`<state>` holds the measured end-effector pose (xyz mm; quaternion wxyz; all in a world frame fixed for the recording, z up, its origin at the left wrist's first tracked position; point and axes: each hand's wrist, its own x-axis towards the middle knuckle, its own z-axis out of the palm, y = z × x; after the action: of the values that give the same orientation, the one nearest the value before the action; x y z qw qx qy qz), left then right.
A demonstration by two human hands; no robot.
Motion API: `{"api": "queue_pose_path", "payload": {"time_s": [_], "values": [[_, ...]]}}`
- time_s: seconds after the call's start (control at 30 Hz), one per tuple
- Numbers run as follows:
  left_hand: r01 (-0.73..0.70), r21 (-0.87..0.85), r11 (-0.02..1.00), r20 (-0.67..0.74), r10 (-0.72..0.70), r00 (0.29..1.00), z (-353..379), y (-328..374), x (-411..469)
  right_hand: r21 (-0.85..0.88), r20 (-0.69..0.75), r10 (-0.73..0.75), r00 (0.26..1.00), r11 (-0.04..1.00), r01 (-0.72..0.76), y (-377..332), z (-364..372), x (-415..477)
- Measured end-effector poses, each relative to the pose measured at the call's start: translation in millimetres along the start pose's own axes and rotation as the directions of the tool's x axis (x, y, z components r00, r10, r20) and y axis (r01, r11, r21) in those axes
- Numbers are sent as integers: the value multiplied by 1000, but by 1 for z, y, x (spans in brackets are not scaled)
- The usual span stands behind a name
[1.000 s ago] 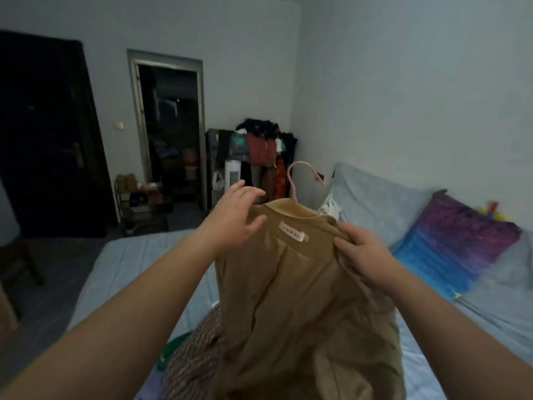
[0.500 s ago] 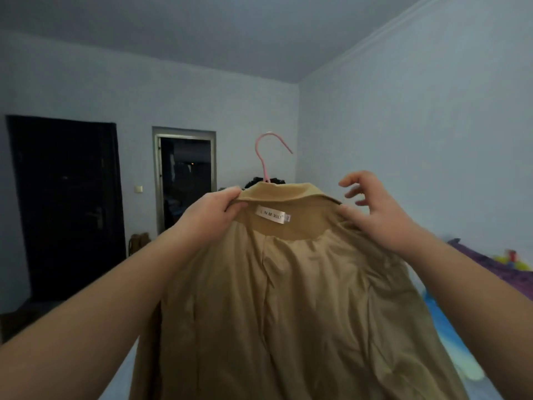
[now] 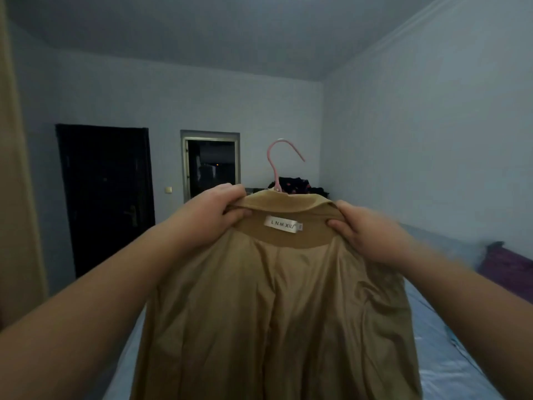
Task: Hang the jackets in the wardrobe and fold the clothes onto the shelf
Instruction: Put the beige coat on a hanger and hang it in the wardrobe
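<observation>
two hands hold one tan jacket up in the middle of the frame, with its inside turned to the camera. the left hand is closed on the collar at its left end, fingers over the top edge and thumb on the inner side. the right hand is clamped on the collar at its right end in the same way. the jacket has a smooth shiny lining of a lighter tan, with long folds that run down to the lower edge of the frame. under the collar is a darker tan band, and on it a white label with the letters "lnm xiu". a pink hanger hook rises above the collar in the centre. at the lower right lies a bed with a blue sheet, behind the jacket.
</observation>
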<state>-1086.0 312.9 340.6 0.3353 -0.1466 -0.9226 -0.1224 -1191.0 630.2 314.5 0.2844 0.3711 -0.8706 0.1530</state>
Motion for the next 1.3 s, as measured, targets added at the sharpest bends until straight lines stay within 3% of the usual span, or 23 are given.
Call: {"api": "queue_pose_path", "payload": {"time_s": [0.07,0.1,0.17,0.23,0.27,0.33,0.43,0.57,0.67,0.83,0.97,1.03,1.1,1.13,1.17,1.23,1.3], "values": [[-12,44,999,-25,13,1000,-12,-7,-9,-53,-80,-48,996,998,44,-9,8,-3],[17,-19,1000,-9,-17,1000,-18,-11,-14,-63,-121,-58,991,997,50,-15,11,-4],[197,-283,939,193,-146,970,-30,-21,-26,-70,-192,-74,979,996,62,-28,19,-5],[457,-508,730,442,-233,866,-37,-28,-41,-73,-234,-99,967,994,84,-40,27,-6],[529,-510,679,513,-254,820,-37,-30,-49,-75,-243,-107,964,993,91,-46,31,-5],[525,-399,752,539,-272,798,-32,-29,-66,-70,-241,-115,964,992,101,-57,38,-4],[467,-275,840,424,-331,843,-22,-26,-93,-30,-212,-143,967,990,140,-70,45,1],[414,-170,894,156,-391,907,-32,-8,-131,89,-86,-186,979,977,193,-88,50,5],[436,-34,899,-12,-436,900,-49,18,-155,235,-1,-203,979,952,198,-118,52,-6],[485,197,852,-191,-452,871,-76,75,-199,457,-106,-299,948,832,314,-167,37,-37],[547,363,754,-250,-487,837,-103,119,-244,748,-65,-323,944,610,260,-196,35,-51],[607,419,675,-293,-532,794,-125,141,-278,912,34,-413,910,386,141,-215,37,-56],[683,447,577,-337,-599,727,-150,162,-316,984,162,-509,845,152,-97,-242,40,-59],[717,455,528,-356,-630,690,-162,173,-336,981,185,-554,812,149,-122,-260,40,-62],[747,459,481,-377,-656,654,-175,184,-356,968,180,-597,782,247,-35,-281,40,-66],[793,462,396,-432,-681,592,-201,207,-393,847,141,-672,727,462,262,-329,42,-78],[828,467,311,-485,-693,534,-229,229,-430,736,62,-716,695,503,453,-382,38,-93]]}}
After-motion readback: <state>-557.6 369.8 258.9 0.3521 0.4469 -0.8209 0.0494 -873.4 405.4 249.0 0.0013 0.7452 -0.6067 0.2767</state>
